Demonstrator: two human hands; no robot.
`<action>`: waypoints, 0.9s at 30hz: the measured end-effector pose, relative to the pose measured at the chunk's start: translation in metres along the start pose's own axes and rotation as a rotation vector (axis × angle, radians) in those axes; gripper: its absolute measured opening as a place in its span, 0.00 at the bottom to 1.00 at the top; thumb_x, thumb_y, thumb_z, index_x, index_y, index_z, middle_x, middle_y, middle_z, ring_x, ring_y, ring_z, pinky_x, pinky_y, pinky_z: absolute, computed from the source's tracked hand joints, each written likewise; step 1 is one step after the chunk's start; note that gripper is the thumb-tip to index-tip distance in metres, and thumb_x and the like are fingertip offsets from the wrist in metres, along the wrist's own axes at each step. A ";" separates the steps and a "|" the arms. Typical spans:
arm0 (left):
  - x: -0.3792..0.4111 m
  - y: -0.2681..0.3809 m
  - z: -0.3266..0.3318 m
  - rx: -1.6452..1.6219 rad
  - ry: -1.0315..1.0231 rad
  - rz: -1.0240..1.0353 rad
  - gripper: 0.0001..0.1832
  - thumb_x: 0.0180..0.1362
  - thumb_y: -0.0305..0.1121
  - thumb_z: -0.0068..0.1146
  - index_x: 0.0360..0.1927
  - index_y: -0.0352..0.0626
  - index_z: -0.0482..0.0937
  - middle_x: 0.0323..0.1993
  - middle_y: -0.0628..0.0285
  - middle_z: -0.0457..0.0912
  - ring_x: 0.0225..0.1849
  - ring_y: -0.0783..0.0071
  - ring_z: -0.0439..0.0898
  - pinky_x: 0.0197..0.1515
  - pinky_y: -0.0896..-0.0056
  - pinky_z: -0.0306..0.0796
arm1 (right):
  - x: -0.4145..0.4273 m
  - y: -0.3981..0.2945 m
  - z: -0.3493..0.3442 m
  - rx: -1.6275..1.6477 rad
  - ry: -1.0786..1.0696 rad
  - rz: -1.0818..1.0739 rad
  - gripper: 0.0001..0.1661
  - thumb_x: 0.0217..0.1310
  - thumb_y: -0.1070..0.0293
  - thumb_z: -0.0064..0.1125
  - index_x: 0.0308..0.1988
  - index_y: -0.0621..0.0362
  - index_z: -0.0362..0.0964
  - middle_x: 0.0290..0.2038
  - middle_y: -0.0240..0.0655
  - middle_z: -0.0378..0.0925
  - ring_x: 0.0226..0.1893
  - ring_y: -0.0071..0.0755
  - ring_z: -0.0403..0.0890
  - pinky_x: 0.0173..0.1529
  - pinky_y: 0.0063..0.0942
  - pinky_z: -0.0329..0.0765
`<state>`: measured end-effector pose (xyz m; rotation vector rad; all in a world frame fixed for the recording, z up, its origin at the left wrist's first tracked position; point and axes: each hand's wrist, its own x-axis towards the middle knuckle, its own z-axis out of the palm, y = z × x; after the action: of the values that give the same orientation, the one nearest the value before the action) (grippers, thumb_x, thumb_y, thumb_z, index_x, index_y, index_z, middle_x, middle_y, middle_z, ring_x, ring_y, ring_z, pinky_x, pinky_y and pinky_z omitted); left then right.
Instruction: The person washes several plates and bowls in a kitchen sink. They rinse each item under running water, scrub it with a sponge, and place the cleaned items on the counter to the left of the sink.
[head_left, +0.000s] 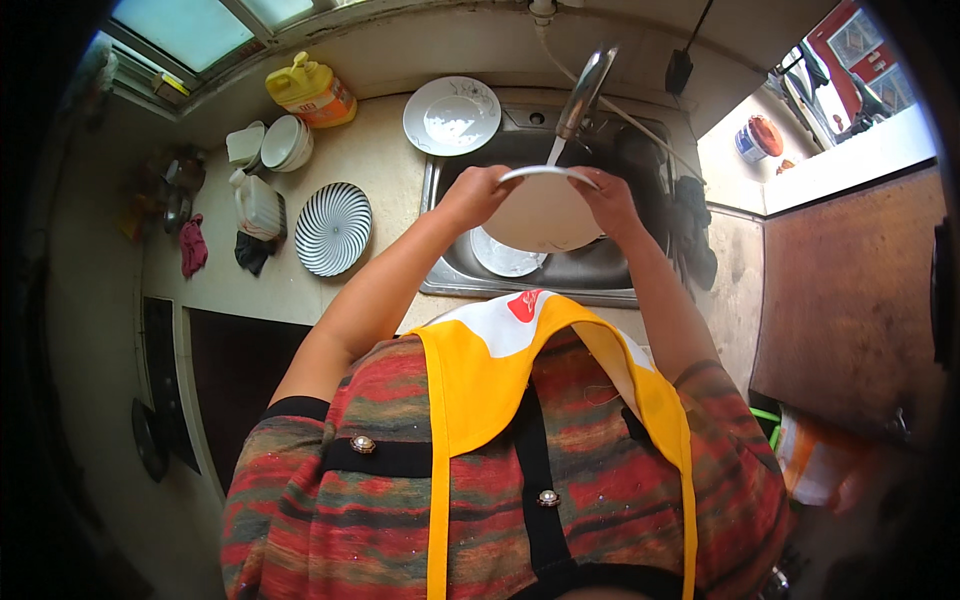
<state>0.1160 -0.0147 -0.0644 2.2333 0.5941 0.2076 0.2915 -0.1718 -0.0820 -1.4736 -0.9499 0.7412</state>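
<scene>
Between my two hands a white plate (546, 214) is tilted up over the metal sink (450, 279), under the tap (589, 94). Water runs from the spout down to the plate's far rim. My left hand (478, 193) grips the left edge, and my right hand (611, 201) grips the right edge. Below it, another white plate (504, 255) lies in the sink, partly covered by the held one. A white plate with a grey floral pattern (452, 116) rests at the sink's far left corner.
On the counter (390, 217) to the left are a black-and-white striped plate (334, 229), stacked white bowls (286, 144), a yellow detergent jug (311, 91), a white plastic jug (256, 206) and a dark red cloth (193, 246). Dark cloths (694, 232) hang right of the sink, near a wooden board (847, 307).
</scene>
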 end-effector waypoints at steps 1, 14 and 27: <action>-0.003 -0.007 0.005 -0.171 0.035 -0.045 0.12 0.60 0.37 0.49 0.36 0.38 0.77 0.26 0.57 0.80 0.27 0.69 0.78 0.32 0.68 0.71 | -0.003 0.001 -0.001 0.043 0.068 0.062 0.11 0.58 0.67 0.55 0.40 0.61 0.75 0.30 0.29 0.77 0.33 0.18 0.73 0.39 0.19 0.71; -0.027 -0.021 0.021 -0.843 0.021 -0.483 0.16 0.61 0.38 0.48 0.44 0.33 0.72 0.36 0.57 0.78 0.35 0.69 0.80 0.38 0.67 0.76 | -0.031 0.047 0.038 0.927 0.385 0.390 0.26 0.61 0.66 0.50 0.57 0.62 0.57 0.52 0.38 0.69 0.51 0.35 0.71 0.56 0.34 0.67; 0.001 0.013 -0.013 0.239 -0.118 0.062 0.09 0.54 0.30 0.49 0.36 0.37 0.75 0.33 0.45 0.78 0.38 0.46 0.77 0.39 0.57 0.70 | -0.007 0.002 -0.001 -0.234 -0.020 0.136 0.15 0.58 0.61 0.54 0.40 0.60 0.73 0.35 0.33 0.76 0.37 0.24 0.74 0.43 0.23 0.69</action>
<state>0.1168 -0.0130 -0.0457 2.4767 0.5078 0.0367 0.2891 -0.1781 -0.0847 -1.7519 -0.9842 0.7636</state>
